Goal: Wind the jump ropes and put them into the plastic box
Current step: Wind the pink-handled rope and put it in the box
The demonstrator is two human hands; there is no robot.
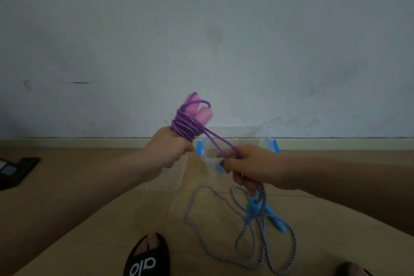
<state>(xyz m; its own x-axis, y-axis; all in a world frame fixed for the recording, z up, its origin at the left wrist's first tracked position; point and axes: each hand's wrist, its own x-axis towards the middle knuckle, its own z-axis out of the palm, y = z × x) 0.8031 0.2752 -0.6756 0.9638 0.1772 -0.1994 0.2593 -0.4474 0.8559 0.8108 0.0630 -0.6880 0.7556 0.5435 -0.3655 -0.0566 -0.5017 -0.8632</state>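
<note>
My left hand grips two pink foam handles held upright, with purple rope wound round them in several turns. A doubled strand of that rope runs down to my right hand, which pinches its loop end. Behind my hands the clear plastic box with blue latches stands open on the floor. A second rope, striped blue and white with blue handles, lies loose on the floor below my right hand.
The box's clear lid lies flat to the left of the box. A black slipper on a foot is at the bottom centre. A dark object lies at the far left. A wall rises just behind the box.
</note>
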